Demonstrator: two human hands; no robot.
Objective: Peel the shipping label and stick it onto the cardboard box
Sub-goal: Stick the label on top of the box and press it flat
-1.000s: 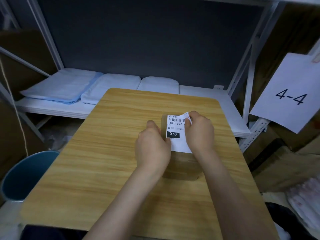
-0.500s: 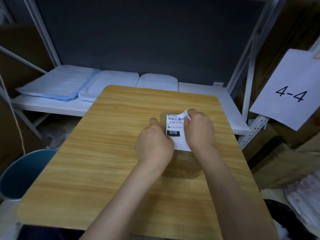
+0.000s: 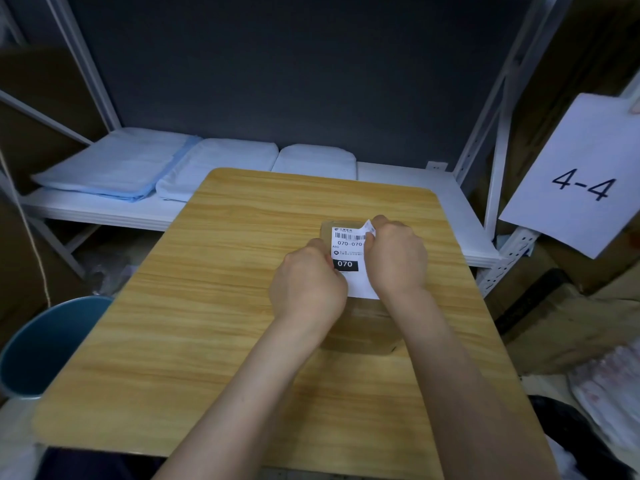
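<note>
Shipping label (image 3: 349, 261), white, printed with a barcode, "070-070-" and a black "070" block, lies over the cardboard box (image 3: 360, 327) near the counter (image 3: 207, 306) right edge. Left hand (image 3: 306, 289) pinches its left side; right hand (image 3: 394, 259) grips the curled top-right corner. A sheet (image 3: 581, 174) reads "4-4".

Dim room; white shelving (image 3: 464, 216) against perhaps grey wall (image 3: 294, 74).

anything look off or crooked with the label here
Only the shipping label's top right corner: it is curled up where the right hand pinches it, consistent with peeling. The left hand holds its left edge over the cardboard box. It sits slightly tilted; nothing looks torn or spilled.
</note>
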